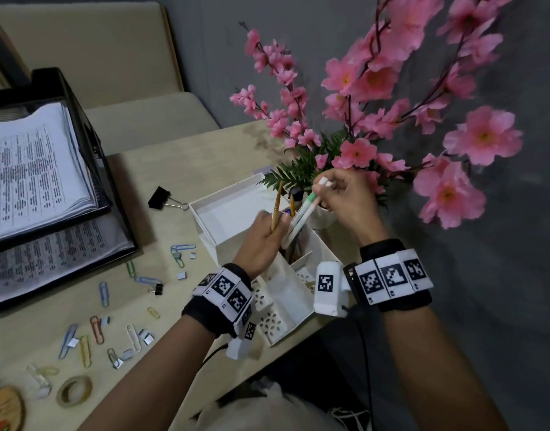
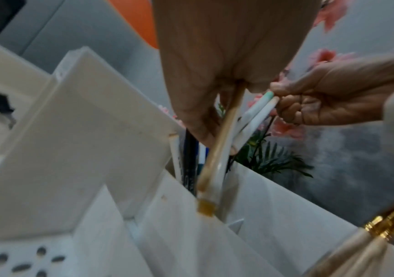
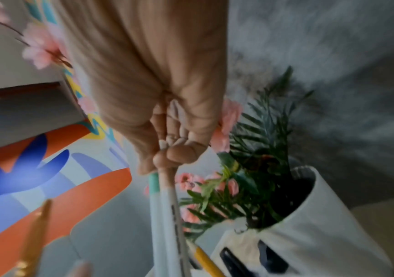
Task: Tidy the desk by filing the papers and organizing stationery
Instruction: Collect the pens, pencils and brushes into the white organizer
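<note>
A white desk organiser with several compartments stands at the desk's right edge. My left hand grips a wooden paintbrush upright over the organiser's pen slot; its handle shows blurred in the left wrist view. My right hand pinches two white markers, one with a green band, their lower ends inside the slot. In the right wrist view the markers hang below my fingers. Other pens stand in the slot.
A black paper tray stacked with printed sheets sits at the left. Coloured paper clips, binder clips and a tape roll lie on the desk. A white pot with pink blossoms crowds behind the organiser.
</note>
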Demonstrator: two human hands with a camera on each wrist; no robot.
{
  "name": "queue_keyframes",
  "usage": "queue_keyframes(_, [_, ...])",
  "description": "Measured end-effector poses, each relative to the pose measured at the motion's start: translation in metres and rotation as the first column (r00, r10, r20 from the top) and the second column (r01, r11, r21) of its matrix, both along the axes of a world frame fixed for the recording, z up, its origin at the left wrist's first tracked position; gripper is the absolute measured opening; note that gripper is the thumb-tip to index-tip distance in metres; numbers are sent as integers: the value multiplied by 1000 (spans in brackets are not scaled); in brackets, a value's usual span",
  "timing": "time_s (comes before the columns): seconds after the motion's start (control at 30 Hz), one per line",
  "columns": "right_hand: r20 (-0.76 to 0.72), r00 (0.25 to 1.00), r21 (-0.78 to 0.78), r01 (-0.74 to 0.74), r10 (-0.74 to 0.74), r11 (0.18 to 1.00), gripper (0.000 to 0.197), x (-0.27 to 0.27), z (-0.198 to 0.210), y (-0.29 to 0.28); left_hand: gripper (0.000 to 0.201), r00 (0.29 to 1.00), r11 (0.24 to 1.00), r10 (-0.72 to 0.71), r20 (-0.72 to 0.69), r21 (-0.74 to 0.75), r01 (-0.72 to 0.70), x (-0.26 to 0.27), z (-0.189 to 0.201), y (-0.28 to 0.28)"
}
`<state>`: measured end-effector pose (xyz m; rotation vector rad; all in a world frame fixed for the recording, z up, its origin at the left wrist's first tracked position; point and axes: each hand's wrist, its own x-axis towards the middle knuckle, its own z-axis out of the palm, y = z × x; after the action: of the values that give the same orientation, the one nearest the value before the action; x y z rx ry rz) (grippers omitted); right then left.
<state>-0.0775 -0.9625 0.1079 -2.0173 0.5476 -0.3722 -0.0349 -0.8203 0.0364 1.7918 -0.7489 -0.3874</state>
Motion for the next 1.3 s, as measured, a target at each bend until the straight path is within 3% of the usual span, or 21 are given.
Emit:
queue_keyframes(0.07, [-4,1000,-129,-2,2,992,4,-1,-1,0,77,988,995,89,127,26,-93,-1,4,2])
queue_keyframes(0.2, [-85,996,-273,-26,2,962,6,0,-14,12,42,991,994,86,100,54,-92,1,17,-5])
queue_keyframes(0.37, [-280,955,-328,-194,101,925,21,-8,-31,24,37,981,969,29,192,235,-75,10,-1,-22])
queue_keyframes(0.57, [32,999,-92,-32,35,995,23,-16,-15,34,23,971,938,2,241,336,-85,8,-1,-27])
queue_keyframes(0.7, [149,989,-156,32,-9,987,13,-19,-3,42,19,968,933,5,252,347,-95,1,-4,-26])
queue_keyframes(0.83, [396,903,-31,196,-168,980,18,-38,23,31,45,966,959,63,250,254,-128,-2,-8,-18])
queue_keyframes(0.93, [508,816,-50,347,-275,936,9,-55,28,23,35,959,957,6,284,278,-88,-1,-13,-19])
queue_keyframes(1.03, [317,884,-69,382,-343,921,12,-64,0,16,32,923,937,-61,380,340,-78,0,-17,-20])
queue_keyframes(1.13, [218,922,-223,367,-321,903,12,-71,-31,18,47,863,920,-127,489,384,-82,1,-22,-19])
queue_keyframes(1.3, [56,954,-357,294,-294,887,5,-86,-60,33,71,849,697,-283,445,704,-136,-7,-15,-15])
